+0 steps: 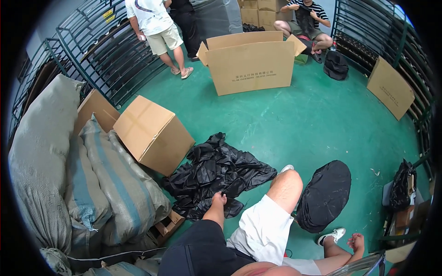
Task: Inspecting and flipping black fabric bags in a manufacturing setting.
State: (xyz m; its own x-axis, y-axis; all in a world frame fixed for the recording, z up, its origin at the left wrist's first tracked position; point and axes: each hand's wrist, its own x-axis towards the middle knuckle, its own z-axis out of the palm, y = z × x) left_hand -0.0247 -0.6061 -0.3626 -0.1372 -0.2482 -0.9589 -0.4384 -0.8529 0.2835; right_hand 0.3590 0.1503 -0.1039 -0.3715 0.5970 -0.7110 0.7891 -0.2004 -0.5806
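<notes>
My left hand point(219, 198) is closed at the near part of a crumpled heap of thin black cloth point(216, 161) on the floor, its fingers curled against the material. To the right of my bent knee stands a flat, rounded black fabric bundle point(324, 195). My right hand point(356, 241) is held out at the lower right, near my white shoe point(332, 235) and beyond the black bundle. Its fingers are curled in, and nothing shows in them.
Woven sacks point(110, 175) are piled at the left beside a cardboard box point(154, 133). A large open carton point(251, 66) stands ahead on the green floor. Two people stand at the far left; a seated person point(309, 23) handles dark cloth. Metal racks line both sides.
</notes>
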